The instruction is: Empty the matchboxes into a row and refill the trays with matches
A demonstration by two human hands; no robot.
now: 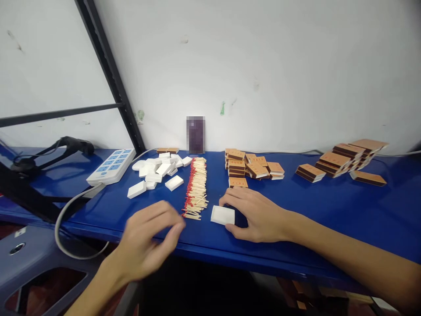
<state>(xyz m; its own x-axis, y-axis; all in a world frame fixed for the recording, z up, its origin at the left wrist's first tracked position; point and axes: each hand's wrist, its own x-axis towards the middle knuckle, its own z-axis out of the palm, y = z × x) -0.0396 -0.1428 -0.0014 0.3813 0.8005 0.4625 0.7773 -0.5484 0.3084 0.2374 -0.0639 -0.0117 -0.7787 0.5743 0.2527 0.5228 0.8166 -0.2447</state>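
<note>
My right hand (253, 215) grips a white matchbox tray (222, 215) between thumb and fingers, its hollow side up on the blue tabletop. To its left runs a long row of matchsticks (197, 184), red heads pointing left. My left hand (151, 237) hovers by the near end of that row, slightly blurred. Its thumb and forefinger are pinched together; whatever is between them, if anything, is hidden. Behind the left hand lies a loose heap of white trays (158, 170). Brown matchbox sleeves (237, 166) are stacked beyond my right hand.
More matchboxes (338, 160) are stacked at the right, with one box (368, 177) apart. A white power strip (112, 166) with a cable and a black strapped object (55, 153) occupy the left. A pixelated dark rectangle (196, 135) stands by the wall. A grey stool (33, 263) is below left.
</note>
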